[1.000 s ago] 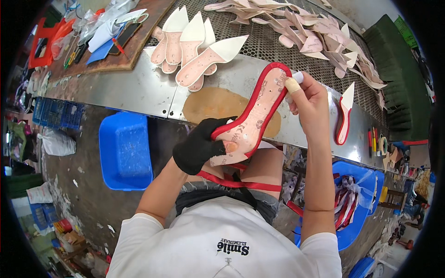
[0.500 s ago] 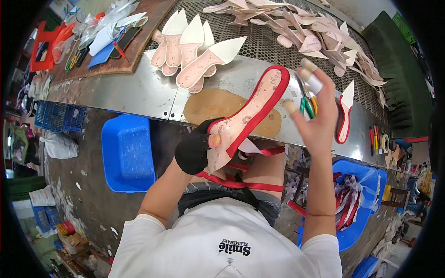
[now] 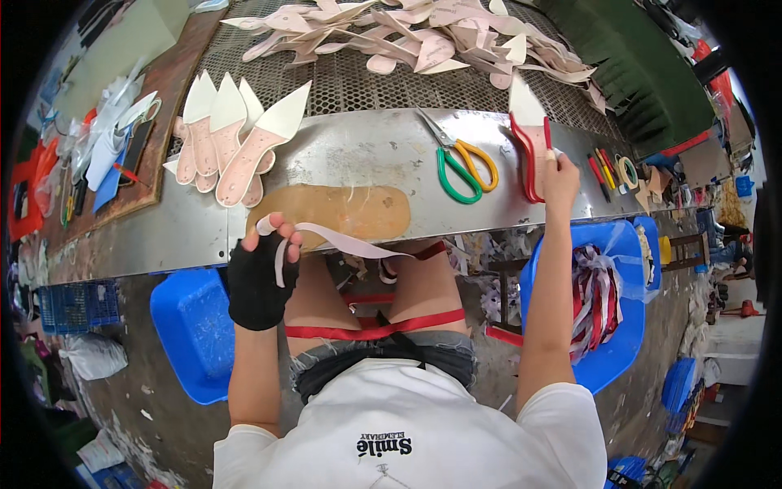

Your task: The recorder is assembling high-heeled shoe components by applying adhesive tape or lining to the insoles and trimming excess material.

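My left hand (image 3: 265,281), in a black fingerless glove, is closed on a narrow pale strip (image 3: 350,243) whose far end turns red above my lap. My right hand (image 3: 562,186) reaches forward to the right part of the metal bench. Its fingers are closed on the edge of a pink shoe insole (image 3: 534,155) with red edging and a white pointed end. This insole overlaps another red-edged one, so the lower piece is mostly hidden. Left of them lie scissors (image 3: 464,169) with green and orange handles. A brown oval pad (image 3: 334,213) rests near the bench edge.
Several pink insoles with white tips (image 3: 248,155) are stacked on the bench's left side. More unedged pieces (image 3: 423,37) pile up on the mesh surface behind. Blue tubs (image 3: 191,342) stand below, the right one with ribbon scraps (image 3: 599,301). Red ribbon (image 3: 375,332) crosses my lap.
The red-edged insole has passed from my left hand to my right and moved right onto the other one. My left hand now holds the pale strip. The view has shifted right.
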